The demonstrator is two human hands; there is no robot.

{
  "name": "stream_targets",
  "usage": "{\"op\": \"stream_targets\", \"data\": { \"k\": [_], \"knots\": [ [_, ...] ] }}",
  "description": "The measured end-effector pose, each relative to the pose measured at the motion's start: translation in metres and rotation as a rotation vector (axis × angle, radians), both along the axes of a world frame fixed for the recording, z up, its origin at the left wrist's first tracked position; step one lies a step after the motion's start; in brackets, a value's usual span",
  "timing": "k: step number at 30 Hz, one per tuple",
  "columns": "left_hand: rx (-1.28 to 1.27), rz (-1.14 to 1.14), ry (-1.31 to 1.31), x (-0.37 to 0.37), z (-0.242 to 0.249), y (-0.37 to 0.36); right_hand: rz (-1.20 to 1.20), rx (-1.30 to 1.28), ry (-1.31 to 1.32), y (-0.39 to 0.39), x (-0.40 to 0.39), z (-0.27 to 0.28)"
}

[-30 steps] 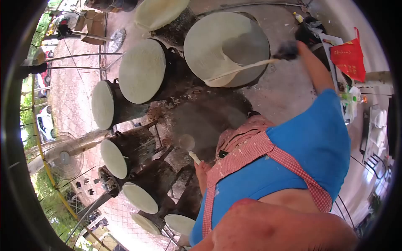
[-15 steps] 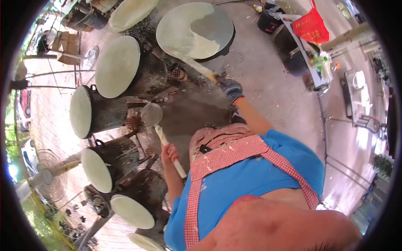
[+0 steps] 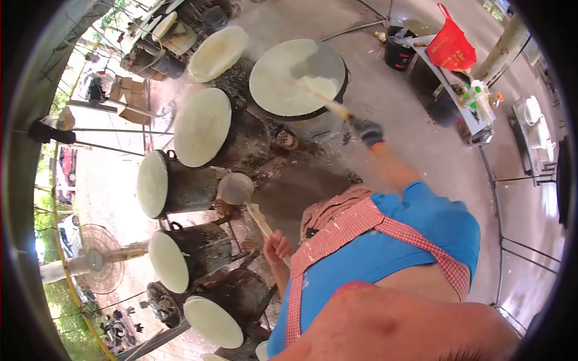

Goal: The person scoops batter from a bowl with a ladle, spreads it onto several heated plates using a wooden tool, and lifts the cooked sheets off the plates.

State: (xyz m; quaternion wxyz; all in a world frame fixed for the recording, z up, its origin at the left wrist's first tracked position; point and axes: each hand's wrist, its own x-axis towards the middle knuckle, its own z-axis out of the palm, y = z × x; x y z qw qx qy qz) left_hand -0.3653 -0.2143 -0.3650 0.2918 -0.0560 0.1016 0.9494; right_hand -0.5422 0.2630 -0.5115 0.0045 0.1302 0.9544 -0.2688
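My right hand [image 3: 366, 130], in a dark glove, is closed around a long pale scraper [image 3: 334, 107]. Its far end, blurred, rests over the middle of a large round griddle [image 3: 344, 78]. Pale batter [image 3: 274, 84] coats most of that griddle, with a thicker patch by the scraper and a bare grey area at the upper right. My bare left hand [image 3: 277, 245] grips a ladle [image 3: 236, 189] by its pale, wrapped-looking handle. The ladle's round bowl hangs over the floor beside the stoves, apart from the griddles.
More round griddles on dark, sooty drum stoves curve down my left, including a near one [image 3: 203, 127] and a lower one [image 3: 168, 262], each covered in a pale sheet. A fan [image 3: 95, 260] stands beyond them. To the right are a black bucket [image 3: 400, 51] and a red bag [image 3: 451, 48] on a bench.
The scraper has moved from the griddle's near edge toward its middle, and the bare area looks smaller. The whole view has shifted, so the stoves appear lower and farther right. Both hands keep their tools.
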Motion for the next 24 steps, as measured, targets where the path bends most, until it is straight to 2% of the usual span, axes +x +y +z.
{"op": "stream_targets", "data": {
  "k": [1,2,4,5,6,7,8,10,12,14,15,17,18,19,20,21,23,24],
  "knots": [
    [0.024,0.023,-0.046,0.005,0.007,0.007,0.056,0.212,-0.015,0.02,0.005,0.02],
    [0.056,0.046,-0.097,0.006,0.013,0.012,0.051,0.194,-0.021,0.014,-0.001,0.044],
    [0.108,-0.014,-0.122,-0.005,0.018,0.024,-0.159,-0.061,0.249,-0.008,-0.022,0.087],
    [0.168,-0.063,-0.143,-0.01,0.024,0.037,-0.167,-0.058,0.234,-0.02,-0.018,0.088],
    [0.128,0.034,-0.309,-0.017,0.034,0.048,-0.031,0.076,0.147,-0.039,-0.012,0.09],
    [0.114,0.027,-0.305,-0.023,0.041,0.052,0.103,0.198,0.071,-0.052,-0.012,0.09],
    [0.099,-0.029,-0.323,-0.03,0.044,0.059,0.093,0.191,0.081,-0.043,-0.013,0.082],
    [0.035,-0.139,-0.315,-0.038,0.044,0.06,0.077,-0.27,0.084,-0.015,0.01,0.04],
    [0.047,-0.17,-0.332,-0.054,0.027,0.064,0.032,-0.112,0.221,0.049,-0.024,0.006],
    [0.029,-0.203,-0.41,-0.053,0.038,0.069,-0.183,-0.043,0.08,0.041,-0.035,0.116],
    [0.031,-0.212,-0.427,-0.061,0.034,0.078,-0.192,-0.039,0.063,0.031,-0.047,0.108],
    [0.102,-0.107,-0.639,-0.074,0.026,0.09,-0.004,-0.261,0.491,0.018,-0.062,0.074],
    [-0.011,-0.123,-0.627,-0.079,0.031,0.094,0.057,-0.011,0.186,0.01,-0.038,0.066],
    [-0.01,-0.128,-0.609,-0.082,0.026,0.096,0.119,0.248,-0.104,0.003,-0.001,0.064],
    [-0.043,-0.204,-0.556,-0.08,0.018,0.093,0.143,0.053,0.062,0.003,0.035,0.07],
    [-0.085,-0.273,-0.503,-0.081,0.015,0.09,0.143,0.053,0.087,0.021,0.027,0.07],
    [0.004,-0.242,-0.515,-0.09,0.013,0.107,-0.152,-0.23,-0.143,0.058,0.003,0.082],
    [0.071,-0.217,-0.579,-0.085,0.02,0.106,-0.126,-0.208,0.035,0.068,-0.026,0.087]
  ]
}}
